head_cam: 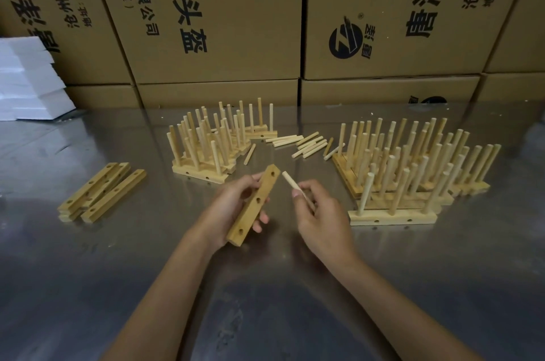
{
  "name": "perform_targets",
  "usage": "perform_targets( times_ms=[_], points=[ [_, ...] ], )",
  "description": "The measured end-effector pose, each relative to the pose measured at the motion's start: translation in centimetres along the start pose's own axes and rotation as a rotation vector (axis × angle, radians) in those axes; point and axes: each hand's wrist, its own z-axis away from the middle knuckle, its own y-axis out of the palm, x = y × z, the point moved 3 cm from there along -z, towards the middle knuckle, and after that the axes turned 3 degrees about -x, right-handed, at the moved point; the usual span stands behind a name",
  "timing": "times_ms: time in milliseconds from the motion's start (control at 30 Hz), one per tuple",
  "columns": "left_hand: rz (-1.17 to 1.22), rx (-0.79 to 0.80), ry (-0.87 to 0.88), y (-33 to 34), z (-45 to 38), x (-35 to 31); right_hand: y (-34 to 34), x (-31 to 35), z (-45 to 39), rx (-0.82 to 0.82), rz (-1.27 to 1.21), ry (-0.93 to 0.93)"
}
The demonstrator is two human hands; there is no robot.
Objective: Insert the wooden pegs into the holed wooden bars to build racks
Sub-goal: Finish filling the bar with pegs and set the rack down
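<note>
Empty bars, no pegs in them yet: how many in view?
4 visible. One bar is held in the left hand, facing the peg in the right hand. Three lie in the stack at left; more may hide underneath.

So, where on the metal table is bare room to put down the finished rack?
Bare steel table lies near the person, on both sides of the forearms, and far left behind the stack of holed wooden bars. It is crowded between the two groups of pegged wooden racks, where loose wooden pegs lie.
</note>
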Motion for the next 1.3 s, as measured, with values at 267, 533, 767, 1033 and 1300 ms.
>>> perform_targets(
  times_ms=[267, 533, 767, 1033, 1300],
  points=[
    [-0.052, 0.005, 0.022, 0.4, -0.4, 0.3, -1.5, 1.2, -0.9, 0.033, 0.306, -0.199],
    [-0.083, 0.047, 0.087, 0.4, -0.2, -0.3, -2.1, 1.9, -1.0, 0.067, 0.413, -0.272],
    [-0.18, 0.063, 0.123, 0.7, 0.0, -0.5, -2.3, 2.0, -0.9, 0.084, 0.431, -0.34],
    [-0.347, 0.084, 0.195, 0.8, 0.1, -0.8, -1.4, 0.1, -1.3, 0.193, -0.24, 0.353],
    [-0.412, 0.075, 0.106, -0.1, -0.4, -0.4, -0.7, 0.4, -0.8, 0.277, -0.05, 0.295]
  ],
)
